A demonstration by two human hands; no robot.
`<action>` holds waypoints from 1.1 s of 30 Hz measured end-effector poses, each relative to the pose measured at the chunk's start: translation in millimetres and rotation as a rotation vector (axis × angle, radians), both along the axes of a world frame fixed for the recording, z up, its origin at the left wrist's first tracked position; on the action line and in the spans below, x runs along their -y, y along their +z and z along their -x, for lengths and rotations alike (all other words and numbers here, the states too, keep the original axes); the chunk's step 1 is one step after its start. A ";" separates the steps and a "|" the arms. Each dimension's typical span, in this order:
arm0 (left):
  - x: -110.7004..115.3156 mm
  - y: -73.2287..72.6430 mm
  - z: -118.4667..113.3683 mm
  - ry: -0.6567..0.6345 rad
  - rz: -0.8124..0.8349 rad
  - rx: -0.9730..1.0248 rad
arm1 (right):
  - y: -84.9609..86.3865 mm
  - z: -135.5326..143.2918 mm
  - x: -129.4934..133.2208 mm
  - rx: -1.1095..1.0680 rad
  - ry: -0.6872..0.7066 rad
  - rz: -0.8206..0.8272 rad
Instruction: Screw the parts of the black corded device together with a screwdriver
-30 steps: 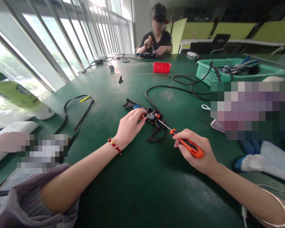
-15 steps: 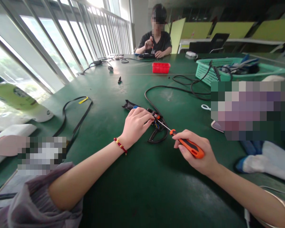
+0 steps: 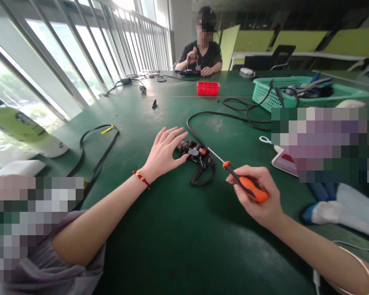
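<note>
Lying on the green table (image 3: 172, 237), the opened black device (image 3: 208, 163) shows its smooth grey piece (image 3: 193, 152) again: your left hand (image 3: 162, 155), which covered it half a second ago, has drawn back. Those fingers now spread apart around nothing, so the device is probably less steadied; whether the thumb touches it, you cannot tell. Your right hand (image 3: 261, 198) stays wrapped around the screwdriver (image 3: 249, 187), with its bulging orange-and-black handle and straight, shiny shaft. Beyond, a rubbery-looking black cable (image 3: 215, 112) curves towards a perforated plastic basket (image 3: 262, 93).
</note>
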State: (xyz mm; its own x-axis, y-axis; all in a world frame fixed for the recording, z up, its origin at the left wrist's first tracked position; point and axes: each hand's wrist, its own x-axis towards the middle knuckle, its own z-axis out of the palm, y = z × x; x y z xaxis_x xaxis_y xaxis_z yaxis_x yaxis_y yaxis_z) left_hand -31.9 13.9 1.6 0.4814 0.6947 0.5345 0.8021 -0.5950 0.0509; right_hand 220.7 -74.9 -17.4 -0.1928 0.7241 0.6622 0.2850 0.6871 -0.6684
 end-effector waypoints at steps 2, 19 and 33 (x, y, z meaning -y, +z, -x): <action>-6.6 -3.3 7.9 0.030 0.051 -0.035 | 2.5 -0.4 -0.6 0.048 -0.010 -0.030; 4.7 -4.6 -6.3 0.043 0.079 -0.099 | 3.2 0.6 1.4 -0.026 -0.121 -0.020; 4.3 -5.3 -6.2 0.039 0.122 -0.109 | 1.9 -1.9 -1.5 -0.033 -0.160 0.047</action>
State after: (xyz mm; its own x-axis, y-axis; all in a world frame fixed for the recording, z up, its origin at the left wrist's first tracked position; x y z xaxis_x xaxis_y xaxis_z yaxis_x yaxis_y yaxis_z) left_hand -25.7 9.6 -3.7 0.5033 0.7708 0.3906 0.8294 -0.5578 0.0320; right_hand 222.6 -73.3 -15.5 -0.0511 0.7744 0.6306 0.3657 0.6021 -0.7097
